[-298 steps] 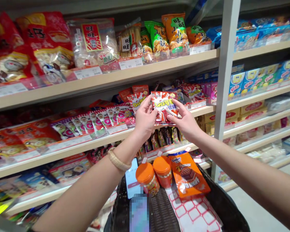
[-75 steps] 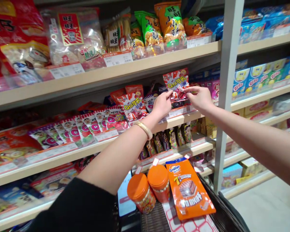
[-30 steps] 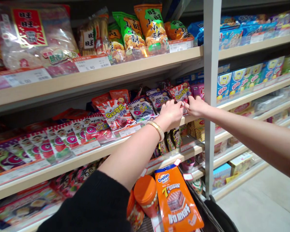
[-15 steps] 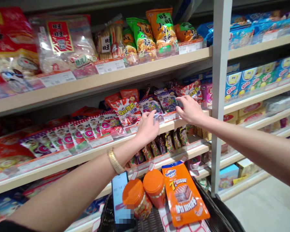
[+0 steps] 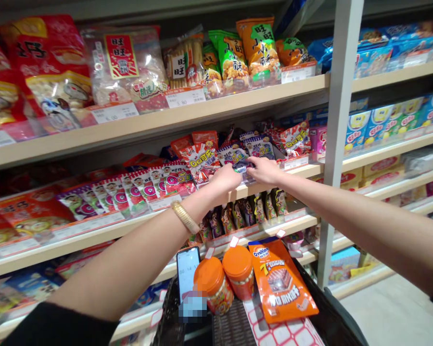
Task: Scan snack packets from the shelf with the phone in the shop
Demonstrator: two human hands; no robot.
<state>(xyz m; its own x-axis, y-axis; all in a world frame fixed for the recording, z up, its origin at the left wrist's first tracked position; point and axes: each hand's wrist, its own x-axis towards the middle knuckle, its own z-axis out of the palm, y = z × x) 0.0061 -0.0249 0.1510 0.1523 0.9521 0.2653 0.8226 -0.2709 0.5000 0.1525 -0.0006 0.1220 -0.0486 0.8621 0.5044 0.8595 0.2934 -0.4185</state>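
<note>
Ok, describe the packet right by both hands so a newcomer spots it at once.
Left of the tall grey post, find the shelf where the left hand and right hand are. Just above them is a purple-and-white packet; unlike its look-alike to the right, it has a red-and-white packet directly to its left.

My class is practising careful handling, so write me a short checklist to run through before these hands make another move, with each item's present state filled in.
1. Both hands at the shelf's purple-and-white packets: ok, left hand and right hand are close together at their lower edges.
2. Secure grip: cannot tell, the fingertips are partly hidden.
3. Packet fronts fully visible: not ok, the hands cover some lower parts.
4. Red cola packet on the right clear of the hands: ok, a gap shows.
5. Lids on both jars in the basket: ok.
</note>
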